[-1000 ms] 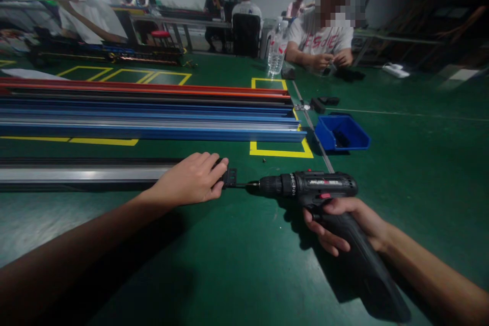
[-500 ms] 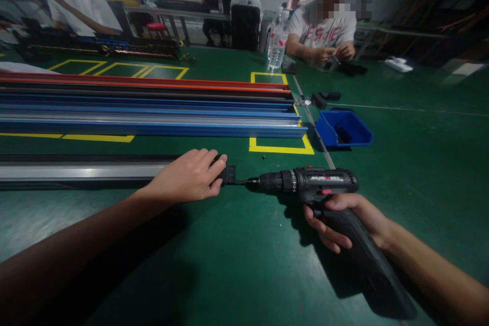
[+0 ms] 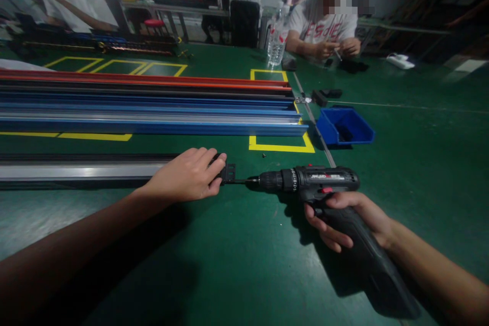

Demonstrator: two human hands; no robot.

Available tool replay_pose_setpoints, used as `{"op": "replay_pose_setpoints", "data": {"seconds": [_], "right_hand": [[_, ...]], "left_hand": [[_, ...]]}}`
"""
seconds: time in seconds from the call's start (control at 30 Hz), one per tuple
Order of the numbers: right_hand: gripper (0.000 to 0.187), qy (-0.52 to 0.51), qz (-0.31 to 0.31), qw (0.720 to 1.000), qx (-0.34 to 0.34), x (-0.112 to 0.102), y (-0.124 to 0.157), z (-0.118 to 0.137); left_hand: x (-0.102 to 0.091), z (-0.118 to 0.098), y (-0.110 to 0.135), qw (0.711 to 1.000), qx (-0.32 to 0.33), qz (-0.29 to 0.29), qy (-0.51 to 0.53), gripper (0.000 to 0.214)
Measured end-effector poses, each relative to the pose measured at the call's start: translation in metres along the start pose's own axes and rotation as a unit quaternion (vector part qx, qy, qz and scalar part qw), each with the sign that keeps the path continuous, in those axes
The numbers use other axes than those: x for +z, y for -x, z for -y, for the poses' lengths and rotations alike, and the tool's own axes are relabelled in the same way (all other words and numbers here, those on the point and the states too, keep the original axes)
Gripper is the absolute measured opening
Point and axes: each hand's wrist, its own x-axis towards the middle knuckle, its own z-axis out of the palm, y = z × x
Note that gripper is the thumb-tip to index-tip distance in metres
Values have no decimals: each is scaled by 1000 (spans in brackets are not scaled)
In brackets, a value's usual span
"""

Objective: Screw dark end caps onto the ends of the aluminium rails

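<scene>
My right hand (image 3: 344,219) is wrapped round the grip of a black cordless drill (image 3: 324,178), which lies tilted over the green table with its bit (image 3: 240,181) pointing left. The bit reaches a black slotted end piece (image 3: 231,171) at the end of a long black and silver metal profile (image 3: 84,170). Over that end my left hand (image 3: 191,173) is closed, fingers curled round the profile's end and the end piece. Part of the end piece is hidden under my fingers. A tiny dark screw-like piece (image 3: 263,155) lies just beyond the bit.
Red, black and blue profiles (image 3: 153,112) lie side by side beyond my left hand. A blue bin (image 3: 346,135) with dark contents stands at the right, near a black tool (image 3: 326,97). Clear bottles (image 3: 276,41) stand farther back. A co-worker (image 3: 324,33) sits across the table.
My hands, the drill and the profile keep nearly the same places. The view has shifted very slightly. The co-worker's hands across the table have moved a little.
</scene>
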Motion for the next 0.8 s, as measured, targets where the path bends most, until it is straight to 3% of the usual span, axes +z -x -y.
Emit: {"op": "replay_pose_setpoints", "data": {"seconds": [0.47,0.8], "right_hand": [[38,-8,-5,1000,0,0,0,0],[39,-14,-4,1000,2,1,1,1]], "left_hand": [[1,0,0,1000,7,-23,9,48],[2,1,1,1000,6,-6,0,49]]}}
